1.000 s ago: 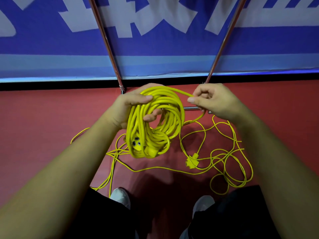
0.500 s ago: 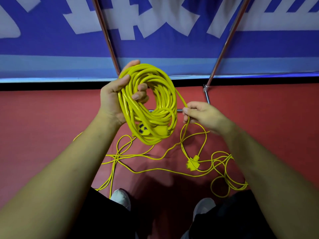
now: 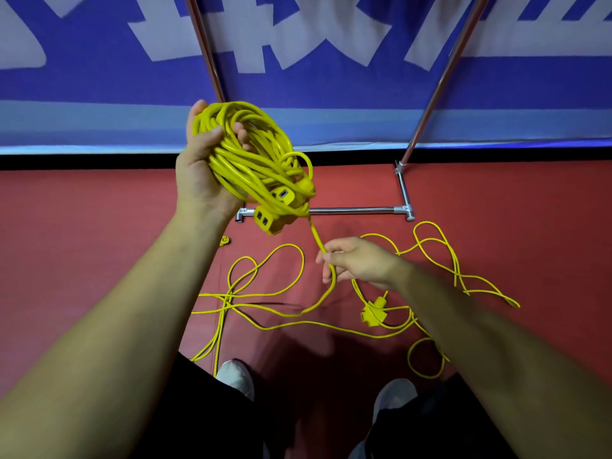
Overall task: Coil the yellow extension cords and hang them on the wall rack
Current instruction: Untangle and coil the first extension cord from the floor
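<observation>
My left hand grips a thick coil of yellow extension cord, held up in front of the blue banner. A yellow socket block hangs at the coil's lower edge. One strand runs down from the coil into my right hand, which pinches it low over the floor. The loose yellow cord trails on across the red floor in loops. A second yellow socket block lies on the floor by my right forearm.
A metal rack's base bar lies on the red floor, with two slanted poles rising in front of the blue and white banner. My two white shoes stand at the bottom. More cord loops lie at the right.
My left hand has lifted and tilted the coil further up. My right hand has slid down along the strand toward the floor, drawing it taut below the coil.
</observation>
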The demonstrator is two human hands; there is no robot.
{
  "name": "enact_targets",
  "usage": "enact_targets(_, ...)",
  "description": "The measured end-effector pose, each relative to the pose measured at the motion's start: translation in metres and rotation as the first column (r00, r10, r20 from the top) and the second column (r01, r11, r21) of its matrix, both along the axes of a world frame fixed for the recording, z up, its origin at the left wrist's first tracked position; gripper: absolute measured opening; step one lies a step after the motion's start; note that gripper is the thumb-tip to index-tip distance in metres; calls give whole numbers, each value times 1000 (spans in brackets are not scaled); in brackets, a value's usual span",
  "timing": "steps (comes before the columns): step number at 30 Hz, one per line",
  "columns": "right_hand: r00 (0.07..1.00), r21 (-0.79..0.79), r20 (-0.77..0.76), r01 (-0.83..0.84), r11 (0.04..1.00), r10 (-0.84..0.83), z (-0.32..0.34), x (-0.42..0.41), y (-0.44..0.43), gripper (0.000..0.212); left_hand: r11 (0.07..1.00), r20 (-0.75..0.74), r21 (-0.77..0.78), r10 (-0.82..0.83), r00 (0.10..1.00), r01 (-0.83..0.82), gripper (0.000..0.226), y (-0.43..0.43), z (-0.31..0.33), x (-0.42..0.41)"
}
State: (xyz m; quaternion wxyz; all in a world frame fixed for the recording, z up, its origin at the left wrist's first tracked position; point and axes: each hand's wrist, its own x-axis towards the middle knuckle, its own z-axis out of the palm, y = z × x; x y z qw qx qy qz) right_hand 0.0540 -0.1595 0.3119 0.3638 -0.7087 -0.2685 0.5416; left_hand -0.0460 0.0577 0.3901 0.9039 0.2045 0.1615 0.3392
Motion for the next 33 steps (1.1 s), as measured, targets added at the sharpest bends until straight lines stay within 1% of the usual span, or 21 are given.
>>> enact_targets(1,1000,2,-1,-14,1000,14,3,-4,1,21,1000,47,-7,15,999,-14,39,1,-2,0)
enact_targets(3,999,18,-31,-13,1000,13,9,-11,3,24,999,64,33,25,998,-28,49,1,-5,3)
enact_targets(6,979,34,-200,57,998,-49,17,-22,6,26,988,-11,137,72,997,-70,54,-1,-5,5)
enact_targets(9,905,5,-425,38,999,-32,35,-26,3,28,971,-74,221,110,991,-92,58,-4,0,7)
enact_targets(10,880,6,-474,25,1000,-20,42,-26,2,28,964,-99,250,118,988,-90,57,-6,1,7)
enact_targets(12,856,21,-516,28,999,-13,53,-22,0,30,937,-147,341,131,980,-74,55,-8,4,6)
enact_targets(14,836,32,-548,39,999,-15,63,-16,-1,38,876,-211,480,151,966,-32,53,-10,6,5)
enact_targets(16,804,68,-594,27,997,19,73,-10,-4,48,792,-261,610,184,947,14,52,-11,5,5)
enact_targets(17,786,98,-616,13,995,50,79,-7,-7,51,742,-282,669,197,939,45,53,-12,5,5)
enact_targets(19,760,168,-641,0,986,110,88,-2,-12,52,605,-325,783,203,924,143,53,-14,1,4)
enact_targets(21,770,226,-624,14,974,133,93,3,-15,52,473,-394,838,177,902,273,53,-20,-2,4)
enact_targets(23,795,280,-588,28,960,149,95,7,-16,51,388,-432,849,120,894,358,53,-27,-5,6)
enact_targets(24,809,304,-569,43,952,145,95,10,-16,49,365,-441,847,77,894,387,54,-31,-7,7)
enact_targets(26,844,332,-525,82,940,112,94,15,-18,44,366,-470,812,-52,881,455,54,-41,-8,8)
enact_targets(27,865,337,-494,98,937,88,95,17,-19,41,351,-490,793,-117,864,497,55,-45,-8,9)
enact_targets(29,908,338,-415,102,936,51,95,23,-21,35,278,-547,769,-182,817,576,53,-52,-11,9)
enact_targets(31,946,338,-322,84,937,31,96,28,-23,28,206,-594,744,-230,771,635,45,-58,-11,8)
enact_targets(32,960,344,-281,90,935,11,97,31,-24,25,210,-611,715,-276,742,667,39,-61,-13,8)
enact_targets(33,969,357,-247,112,927,-22,97,33,-24,21,241,-615,673,-344,710,700,36,-63,-13,7)
